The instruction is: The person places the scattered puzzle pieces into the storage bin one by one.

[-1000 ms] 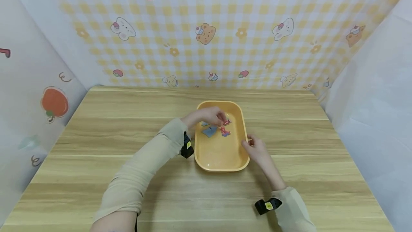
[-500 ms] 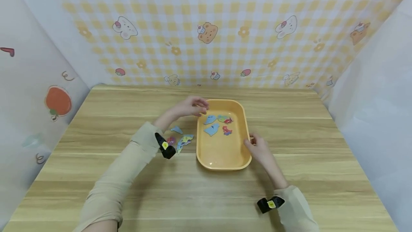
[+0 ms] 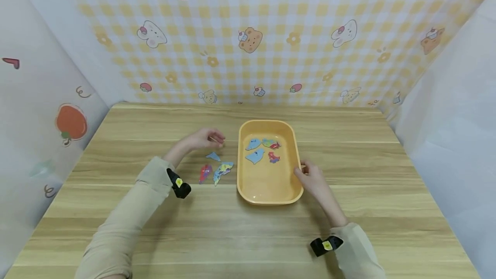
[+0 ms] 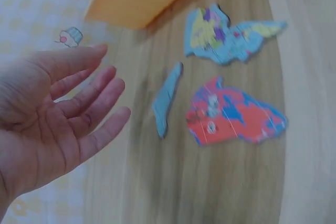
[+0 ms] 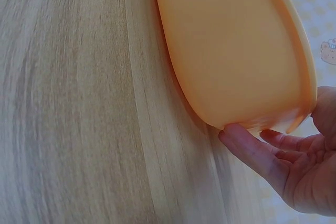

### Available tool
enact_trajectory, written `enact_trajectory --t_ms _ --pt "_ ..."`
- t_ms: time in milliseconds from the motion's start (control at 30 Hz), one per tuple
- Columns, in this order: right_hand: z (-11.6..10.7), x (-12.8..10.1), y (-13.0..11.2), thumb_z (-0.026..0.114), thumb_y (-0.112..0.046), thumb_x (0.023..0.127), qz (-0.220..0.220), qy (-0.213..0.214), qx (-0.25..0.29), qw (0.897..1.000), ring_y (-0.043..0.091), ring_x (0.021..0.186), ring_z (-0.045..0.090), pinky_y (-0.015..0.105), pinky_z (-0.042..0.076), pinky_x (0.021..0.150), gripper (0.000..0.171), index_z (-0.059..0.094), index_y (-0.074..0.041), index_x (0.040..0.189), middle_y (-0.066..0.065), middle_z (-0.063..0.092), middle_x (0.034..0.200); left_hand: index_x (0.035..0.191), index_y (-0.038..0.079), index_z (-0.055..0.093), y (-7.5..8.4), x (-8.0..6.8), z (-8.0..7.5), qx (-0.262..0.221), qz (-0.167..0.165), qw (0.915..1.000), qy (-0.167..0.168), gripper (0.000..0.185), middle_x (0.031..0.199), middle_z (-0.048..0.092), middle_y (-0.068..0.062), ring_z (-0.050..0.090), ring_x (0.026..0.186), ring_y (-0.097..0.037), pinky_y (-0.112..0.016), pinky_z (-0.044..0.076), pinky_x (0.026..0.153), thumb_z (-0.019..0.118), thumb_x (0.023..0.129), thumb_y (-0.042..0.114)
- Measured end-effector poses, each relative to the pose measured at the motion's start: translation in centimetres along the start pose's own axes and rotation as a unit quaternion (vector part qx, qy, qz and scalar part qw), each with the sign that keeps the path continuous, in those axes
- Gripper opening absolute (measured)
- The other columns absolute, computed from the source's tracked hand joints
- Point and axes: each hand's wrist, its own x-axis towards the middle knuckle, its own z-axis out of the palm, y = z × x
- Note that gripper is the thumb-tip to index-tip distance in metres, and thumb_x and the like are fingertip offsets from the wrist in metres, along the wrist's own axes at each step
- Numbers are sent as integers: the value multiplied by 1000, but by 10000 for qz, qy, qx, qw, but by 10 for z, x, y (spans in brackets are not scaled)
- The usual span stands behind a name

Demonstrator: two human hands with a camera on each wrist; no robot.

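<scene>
My left hand (image 3: 203, 138) hovers over the table left of the yellow plastic tray (image 3: 271, 189), its fingers loosely bent and holding nothing. Near it lie three flat, irregular printed puzzle pieces: a slim blue puzzle piece (image 4: 168, 100), a red-and-blue puzzle piece (image 4: 236, 116) and a blue-and-yellow puzzle piece (image 4: 226, 35). Inside the tray are several more, among them a blue puzzle piece (image 3: 255, 156) and a red puzzle piece (image 3: 273, 157). My right hand (image 3: 311, 180) grips the tray's right side, thumb at the rim, fingers against the outer wall in the right wrist view.
The wood-grain table (image 3: 348, 141) runs back to a yellow checked cloth (image 3: 217, 20) with cartoon prints. White sheets hang along the left and right sides. Black camera straps (image 3: 180, 183) circle both wrists.
My left hand has drawn back leftward from over the tray to beside it. This uncovers pieces in the tray and on the table. The right hand keeps its hold on the tray.
</scene>
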Motion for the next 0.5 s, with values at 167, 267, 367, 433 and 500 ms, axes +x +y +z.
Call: enact_trajectory --t_ms 167,267,367,433,500 --pt "-1 0 -1 49 -13 91 23 -40 14 10000 19 70 59 22 46 57 37 51 10 119 24 65 87 121 -9 49 -10 -7 0 298 -173 9993 -136 37 120 56 -27 53 113 -39 -45 45 99 58 87 3" --pt "-1 0 -1 49 -13 91 16 -53 28 10000 20 71 60 22 47 57 37 51 11 120 24 65 88 117 -10 52 -13 -9 1 411 -152 9988 -195 35 116 58 -26 55 109 -38 -43 48 96 59 84 -1" --pt "-1 0 -1 48 -13 91 -1 -74 26 10000 19 70 59 21 46 56 37 51 11 119 24 65 87 115 -10 54 -16 -11 2 622 -156 9976 -246 35 112 59 -25 56 105 -35 -41 49 94 62 82 -1" --pt "0 0 -2 49 -13 91 8 -75 26 10000 19 69 59 22 46 56 36 51 10 119 24 65 87 114 -10 55 -16 -12 3 705 -259 9969 -247 37 110 59 -23 55 104 -33 -41 48 94 65 80 2" --pt "0 0 -2 49 -13 91 -7 -73 8 10000 19 69 59 22 46 56 36 51 10 118 24 65 86 112 -8 55 -16 -14 4 793 -357 9960 -197 37 108 58 -20 54 101 -30 -40 48 93 67 80 4"
